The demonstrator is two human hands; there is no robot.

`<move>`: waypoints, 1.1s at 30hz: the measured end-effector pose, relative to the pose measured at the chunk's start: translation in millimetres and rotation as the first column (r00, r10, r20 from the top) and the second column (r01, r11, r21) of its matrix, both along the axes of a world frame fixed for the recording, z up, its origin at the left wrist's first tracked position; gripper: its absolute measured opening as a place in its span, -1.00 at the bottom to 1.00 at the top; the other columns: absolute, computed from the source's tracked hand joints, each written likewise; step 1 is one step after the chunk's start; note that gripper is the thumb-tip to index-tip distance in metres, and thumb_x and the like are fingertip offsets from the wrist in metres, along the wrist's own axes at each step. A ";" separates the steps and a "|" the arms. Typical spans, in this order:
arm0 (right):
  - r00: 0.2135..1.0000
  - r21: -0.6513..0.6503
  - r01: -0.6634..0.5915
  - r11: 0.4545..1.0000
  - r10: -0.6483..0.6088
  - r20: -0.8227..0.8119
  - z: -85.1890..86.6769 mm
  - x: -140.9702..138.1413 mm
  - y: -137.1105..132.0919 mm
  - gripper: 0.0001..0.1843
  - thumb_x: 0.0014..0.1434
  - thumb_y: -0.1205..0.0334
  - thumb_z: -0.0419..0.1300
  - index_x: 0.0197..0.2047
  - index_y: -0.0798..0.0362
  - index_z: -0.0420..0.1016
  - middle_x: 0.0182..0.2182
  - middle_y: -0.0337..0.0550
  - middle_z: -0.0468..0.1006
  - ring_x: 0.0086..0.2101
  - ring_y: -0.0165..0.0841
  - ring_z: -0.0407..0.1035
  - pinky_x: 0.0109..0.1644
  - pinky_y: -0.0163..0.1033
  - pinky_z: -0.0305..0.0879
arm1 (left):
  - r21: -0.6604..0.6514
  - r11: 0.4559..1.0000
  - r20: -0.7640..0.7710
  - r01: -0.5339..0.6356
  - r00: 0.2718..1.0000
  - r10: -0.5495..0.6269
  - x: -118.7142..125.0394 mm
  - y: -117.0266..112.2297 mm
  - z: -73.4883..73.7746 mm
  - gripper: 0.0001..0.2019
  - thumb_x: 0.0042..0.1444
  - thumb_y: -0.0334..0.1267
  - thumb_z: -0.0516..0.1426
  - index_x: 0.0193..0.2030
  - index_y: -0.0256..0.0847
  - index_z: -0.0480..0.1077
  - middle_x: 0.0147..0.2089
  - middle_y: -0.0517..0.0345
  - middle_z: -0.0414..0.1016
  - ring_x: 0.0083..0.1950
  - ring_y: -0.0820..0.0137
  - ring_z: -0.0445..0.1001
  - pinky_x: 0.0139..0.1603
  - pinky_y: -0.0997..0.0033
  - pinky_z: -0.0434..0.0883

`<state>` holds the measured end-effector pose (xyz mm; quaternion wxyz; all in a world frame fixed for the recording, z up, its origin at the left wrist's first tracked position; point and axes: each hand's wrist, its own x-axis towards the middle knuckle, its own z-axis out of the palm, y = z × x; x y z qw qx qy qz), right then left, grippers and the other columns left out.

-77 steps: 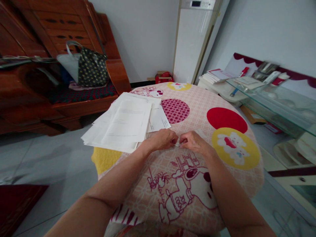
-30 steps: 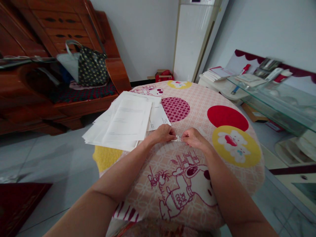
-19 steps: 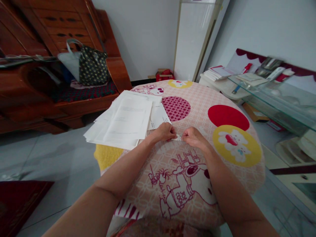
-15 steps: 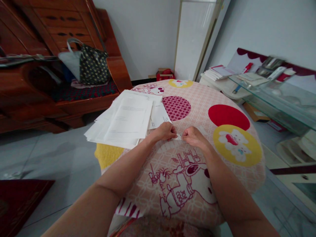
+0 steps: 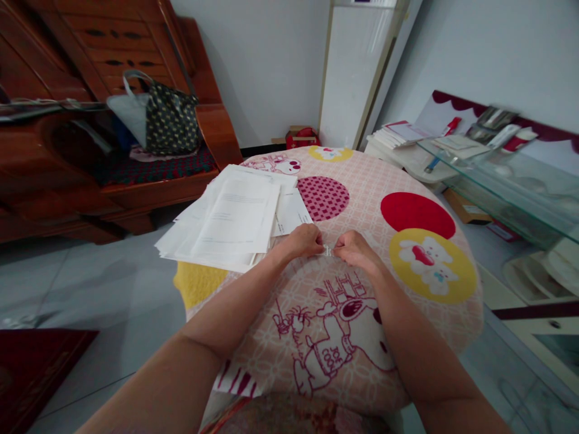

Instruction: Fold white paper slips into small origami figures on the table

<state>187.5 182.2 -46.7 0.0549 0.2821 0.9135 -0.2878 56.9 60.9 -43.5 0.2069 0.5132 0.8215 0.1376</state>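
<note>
Left hand (image 5: 305,240): fingers curled, tips pinched together on the left end of a white strip (image 5: 328,249). Right hand (image 5: 355,248): same, thumb and fingers closed on the right end. Narrow gap between the hands, knuckles up, both forearms reaching in from the bottom of the view.

Big to small:
- Bench (image 5: 218,135): carved reddish wood, far left, bag on its seat.
- Desk (image 5: 368,175): round, under a pink cloth with cartoon prints plus red, yellow and checked circles. Hands are low over the middle of it.
- White unit (image 5: 348,66): tall, against the back wall, beyond the desk.
- Glass shelf (image 5: 511,181): right side, odds and ends on top.
- Papers (image 5: 235,211): loose overlapping pile, left part of desk, printed sheet on top. Near edge runs just beside the left wrist.
- Bag (image 5: 169,117): dark, patterned.
- Strip: small, white, dark marks, too small to read. Spans the gap between the fingertips, right of the papers.
</note>
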 end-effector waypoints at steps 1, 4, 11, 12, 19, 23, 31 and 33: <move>1.000 -0.001 0.006 1.000 -0.006 0.004 0.1 0.0 -0.1 -0.86 0.08 0.34 0.26 -0.49 0.16 0.56 -0.64 -0.16 0.46 -0.58 -0.41 0.33 -0.48 -0.32 0.11 | -0.008 1.000 0.003 -0.006 1.000 0.006 0.2 0.2 0.7 -0.86 0.02 -0.31 0.20 -0.40 -0.26 0.61 -0.55 0.18 0.49 -0.48 0.45 0.39 -0.43 0.49 0.22; 1.000 -0.017 0.017 1.000 -0.017 0.018 1.7 0.4 -1.5 -0.85 0.09 0.30 0.27 -0.48 0.15 0.56 -0.63 -0.17 0.47 -0.59 -0.42 0.33 -0.49 -0.32 0.12 | -0.027 1.000 0.019 -0.016 1.000 0.017 0.8 0.3 2.9 -0.84 0.02 -0.31 0.20 -0.36 -0.27 0.63 -0.55 0.17 0.50 -0.46 0.43 0.41 -0.42 0.49 0.23; 1.000 0.067 0.005 0.998 -0.006 0.013 2.8 -2.2 -3.8 -0.82 0.04 0.19 0.38 -0.47 0.13 0.58 -0.58 -0.15 0.52 -0.52 -0.39 0.37 -0.47 -0.32 0.14 | -0.015 1.000 0.007 0.001 1.000 -0.001 1.5 -0.7 5.4 -0.85 0.02 -0.31 0.19 -0.41 -0.27 0.61 -0.53 0.15 0.51 -0.44 0.42 0.41 -0.41 0.48 0.24; 1.000 0.039 0.016 0.999 -0.017 0.023 2.3 -2.8 -3.2 -0.84 0.04 0.21 0.38 -0.46 0.13 0.58 -0.59 -0.16 0.52 -0.54 -0.40 0.37 -0.48 -0.33 0.15 | -0.015 1.000 0.009 0.004 1.000 -0.004 1.5 -0.7 5.4 -0.85 0.02 -0.31 0.19 -0.41 -0.27 0.61 -0.54 0.16 0.51 -0.45 0.42 0.41 -0.40 0.49 0.24; 0.993 -0.190 0.114 0.975 -0.107 0.047 2.0 -3.0 2.1 -0.95 0.02 0.42 0.33 -0.44 0.13 0.54 -0.66 -0.24 0.47 -0.70 -0.46 0.30 -0.59 -0.36 0.19 | -0.022 1.000 0.002 0.014 1.000 -0.014 0.4 -0.9 3.6 -0.85 0.05 -0.31 0.20 -0.36 -0.27 0.63 -0.55 0.17 0.49 -0.44 0.41 0.42 -0.38 0.48 0.25; 0.988 -0.242 0.147 0.959 -0.132 0.080 4.7 -2.6 2.1 -0.93 0.05 0.44 0.31 -0.43 0.13 0.51 -0.64 -0.25 0.49 -0.72 -0.50 0.28 -0.62 -0.38 0.14 | -0.006 1.000 0.009 0.006 1.000 -0.006 -0.2 -1.3 1.4 -0.86 0.04 -0.31 0.20 -0.37 -0.26 0.61 -0.55 0.19 0.48 -0.45 0.43 0.41 -0.39 0.48 0.23; 0.979 -0.307 0.199 0.931 -0.179 0.094 7.0 0.1 3.1 -0.86 0.09 0.43 0.31 -0.45 0.12 0.44 -0.69 -0.31 0.42 -0.73 -0.51 0.28 -0.65 -0.42 0.12 | 0.010 1.000 0.027 0.022 0.999 -0.023 -2.6 -2.0 -1.9 -0.86 0.07 -0.31 0.20 -0.40 -0.27 0.59 -0.57 0.20 0.47 -0.47 0.44 0.38 -0.41 0.48 0.20; 0.981 -0.341 0.194 0.920 -0.178 0.078 5.6 1.4 4.9 -0.86 0.10 0.42 0.31 -0.43 0.12 0.44 -0.71 -0.32 0.40 -0.73 -0.51 0.28 -0.65 -0.42 0.13 | 0.009 1.000 0.038 0.018 0.999 -0.019 -2.5 -2.4 -1.8 -0.87 0.07 -0.32 0.21 -0.38 -0.28 0.59 -0.57 0.20 0.47 -0.47 0.44 0.39 -0.41 0.48 0.20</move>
